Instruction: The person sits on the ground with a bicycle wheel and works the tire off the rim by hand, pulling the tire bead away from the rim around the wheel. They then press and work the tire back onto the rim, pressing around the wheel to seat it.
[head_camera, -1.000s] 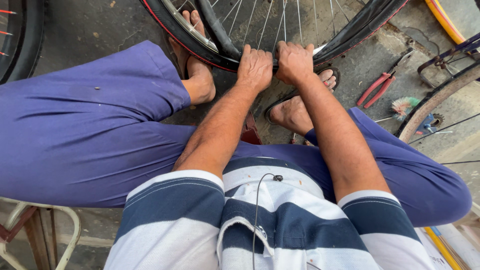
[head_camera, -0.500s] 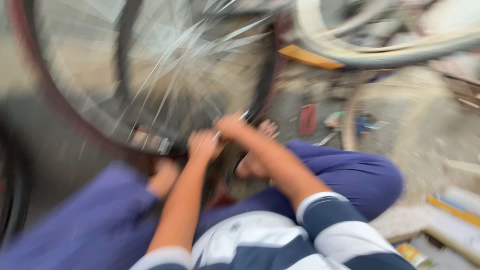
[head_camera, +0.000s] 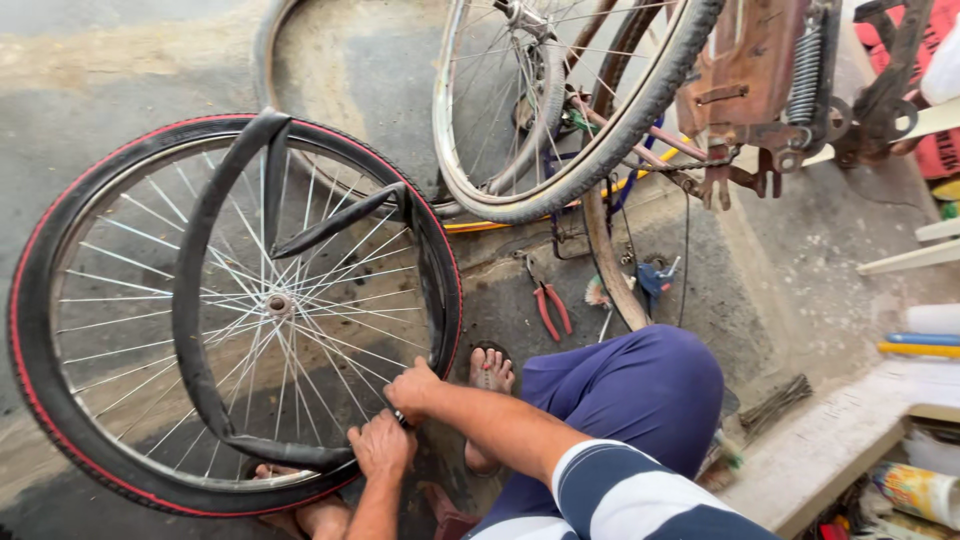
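Gripping the lower right rim of the spoked bicycle wheel with a black, red-edged tyre (head_camera: 60, 400), both hands work at the centre bottom of the frame. The left hand (head_camera: 381, 447) sits lower, its fingers curled together over the rim edge where the loose black rubber inner tube (head_camera: 205, 300) meets it. The right hand (head_camera: 413, 390) lies just above and to the right, fingers bent and pressed together against the tyre; whether they pinch a small object cannot be told.

The wheel stands tilted on the grey concrete floor (head_camera: 120, 70) and fills the left half of the frame. The inner tube hangs out of the tyre in a long loop across the spokes, with a folded section near the upper centre.

A bare foot in a sandal (head_camera: 490, 370) rests just right of the wheel. Red-handled pliers (head_camera: 551, 308) lie on the floor right of centre. A second bicycle wheel with a grey tyre (head_camera: 640, 110) stands at the upper centre, beside a rusty metal frame with a coil spring (head_camera: 770, 70) at the upper right.
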